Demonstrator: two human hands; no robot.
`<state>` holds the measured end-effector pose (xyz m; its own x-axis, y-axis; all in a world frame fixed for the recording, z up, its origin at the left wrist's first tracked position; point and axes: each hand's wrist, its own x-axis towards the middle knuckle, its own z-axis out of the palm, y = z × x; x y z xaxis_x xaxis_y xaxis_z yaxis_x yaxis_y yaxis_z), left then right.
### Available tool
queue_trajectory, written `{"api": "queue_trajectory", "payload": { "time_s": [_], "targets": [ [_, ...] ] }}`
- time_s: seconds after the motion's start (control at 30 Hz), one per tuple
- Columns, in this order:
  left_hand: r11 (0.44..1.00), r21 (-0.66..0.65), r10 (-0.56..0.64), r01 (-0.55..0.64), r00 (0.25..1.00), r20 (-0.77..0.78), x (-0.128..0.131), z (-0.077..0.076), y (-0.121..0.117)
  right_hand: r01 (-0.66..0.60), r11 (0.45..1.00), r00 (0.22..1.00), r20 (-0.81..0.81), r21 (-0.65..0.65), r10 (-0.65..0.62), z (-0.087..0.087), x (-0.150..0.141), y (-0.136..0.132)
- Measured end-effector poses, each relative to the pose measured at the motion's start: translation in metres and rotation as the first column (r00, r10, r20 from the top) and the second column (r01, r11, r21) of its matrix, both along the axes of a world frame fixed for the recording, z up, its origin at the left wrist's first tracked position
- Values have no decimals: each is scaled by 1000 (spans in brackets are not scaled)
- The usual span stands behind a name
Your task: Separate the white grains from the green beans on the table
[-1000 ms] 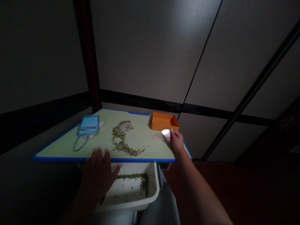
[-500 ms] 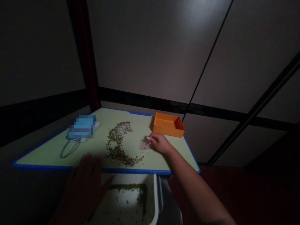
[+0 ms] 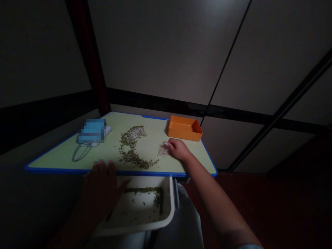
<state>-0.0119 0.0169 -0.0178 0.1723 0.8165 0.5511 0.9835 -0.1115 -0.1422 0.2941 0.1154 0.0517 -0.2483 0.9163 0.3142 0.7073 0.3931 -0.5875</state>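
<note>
fingers (image 3: 169, 143) of my right hand (image 3: 178, 149): pinched narrow on a clear sheet (image 3: 162, 150), between grains (image 3: 133, 134) and box (image 3: 183, 132) on the table (image 3: 155, 127). i judge it light, thin, bendy, perhaps slippery; best gripped by its edge. my left hand (image 3: 101, 185), loosely spread, rests at the table's near rim.

Looking like smooth, matt plastic on the orange box (image 3: 184, 133) and blue edging (image 3: 155, 173), like smooth, faintly shiny plastic on the white bin (image 3: 172, 200), and like thin see-through plastic on the clear piece (image 3: 162, 151). Reading as smooth pale laminate on the tabletop (image 3: 155, 128), rough and grainy in the green bits (image 3: 129, 155), soft matt cloth on the grey trousers (image 3: 188, 211). Showing satin sheen on the smooth wall panels (image 3: 160, 52).
</note>
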Motion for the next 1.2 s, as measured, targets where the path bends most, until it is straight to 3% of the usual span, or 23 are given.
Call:
{"api": "queue_trajectory", "payload": {
  "time_s": [0.27, 0.73, 1.2],
  "targets": [
    [999, -9, 51, -52, 993, -108, 3, 2, 0, 32, 998, 999, 38, 48, -34, -7, 0, 3],
    [1000, -16, 4, -5, 999, -52, 1, 1, 0, -89, 995, 996, 31, 51, 87, -5, -16, 10],
    [999, -38, 5, -6, 1000, -29, 2, 6, 0, -170, 985, 985, -8, 17, 171, -5, -2, 2]
  ]
}}
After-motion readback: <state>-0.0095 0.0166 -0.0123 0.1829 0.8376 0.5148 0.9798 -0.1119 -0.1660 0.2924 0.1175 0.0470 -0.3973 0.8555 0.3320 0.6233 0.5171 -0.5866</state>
